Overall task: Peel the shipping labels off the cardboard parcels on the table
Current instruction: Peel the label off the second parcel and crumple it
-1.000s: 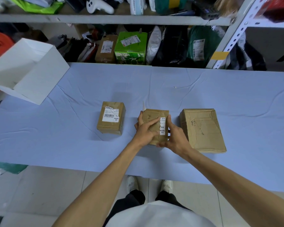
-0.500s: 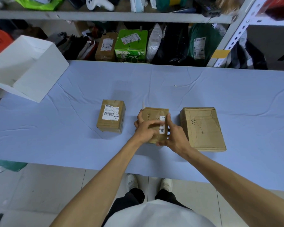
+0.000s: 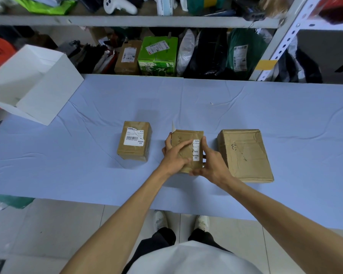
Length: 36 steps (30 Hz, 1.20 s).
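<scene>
Three cardboard parcels sit in a row on the blue table (image 3: 265,107). The left parcel (image 3: 134,141) carries a white barcode label (image 3: 133,136) with a torn corner. The middle parcel (image 3: 187,149) has a narrow strip of white label (image 3: 196,150) left on its right part, and a peeled flap (image 3: 173,126) sticks up at its far left corner. My left hand (image 3: 175,155) lies over its top, fingers at the label's torn edge. My right hand (image 3: 208,162) grips its right side and near edge. The right parcel (image 3: 245,155) shows no label.
An open white box (image 3: 34,84) stands at the table's far left corner. Behind the table a metal shelf (image 3: 139,20) holds bags, a green carton (image 3: 157,54) and more labelled parcels. My feet and the tiled floor show below the near table edge.
Both hands stay on the middle parcel. My left fingers have shifted slightly across the top toward the remaining label strip; the parcel has barely moved.
</scene>
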Each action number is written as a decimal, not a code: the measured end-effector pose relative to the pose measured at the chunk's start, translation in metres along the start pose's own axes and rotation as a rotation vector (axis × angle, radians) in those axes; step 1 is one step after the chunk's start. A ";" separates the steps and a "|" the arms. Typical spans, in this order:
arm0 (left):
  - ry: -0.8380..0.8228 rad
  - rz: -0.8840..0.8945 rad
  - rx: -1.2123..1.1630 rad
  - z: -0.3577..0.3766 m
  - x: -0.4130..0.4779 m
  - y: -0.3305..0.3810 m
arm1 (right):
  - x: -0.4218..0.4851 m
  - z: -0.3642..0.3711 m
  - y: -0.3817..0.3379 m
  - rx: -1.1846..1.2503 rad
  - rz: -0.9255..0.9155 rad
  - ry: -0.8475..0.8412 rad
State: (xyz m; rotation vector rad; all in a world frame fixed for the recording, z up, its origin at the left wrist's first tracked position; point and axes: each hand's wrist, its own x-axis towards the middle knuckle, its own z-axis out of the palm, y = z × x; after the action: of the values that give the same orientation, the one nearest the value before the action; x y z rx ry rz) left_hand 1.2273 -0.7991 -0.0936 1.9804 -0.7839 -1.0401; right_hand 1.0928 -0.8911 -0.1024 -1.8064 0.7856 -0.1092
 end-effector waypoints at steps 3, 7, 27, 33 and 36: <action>-0.008 0.008 0.019 0.000 0.000 0.000 | 0.002 0.001 0.002 0.031 0.020 0.011; -0.013 0.002 0.005 0.000 0.001 0.000 | 0.002 0.002 0.002 0.080 0.041 0.012; 0.300 0.152 -0.079 0.000 0.022 0.007 | 0.000 0.003 -0.004 0.058 0.100 0.030; 0.358 0.120 -0.074 0.010 0.031 0.004 | 0.002 0.007 -0.001 0.006 0.107 0.024; 0.375 0.126 -0.081 0.013 0.034 0.003 | 0.004 0.008 0.003 0.051 0.131 0.046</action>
State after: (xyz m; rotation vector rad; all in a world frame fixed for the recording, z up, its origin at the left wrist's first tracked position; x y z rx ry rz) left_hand 1.2320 -0.8310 -0.1096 1.9498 -0.6386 -0.5920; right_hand 1.0979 -0.8877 -0.1096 -1.7052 0.9238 -0.0845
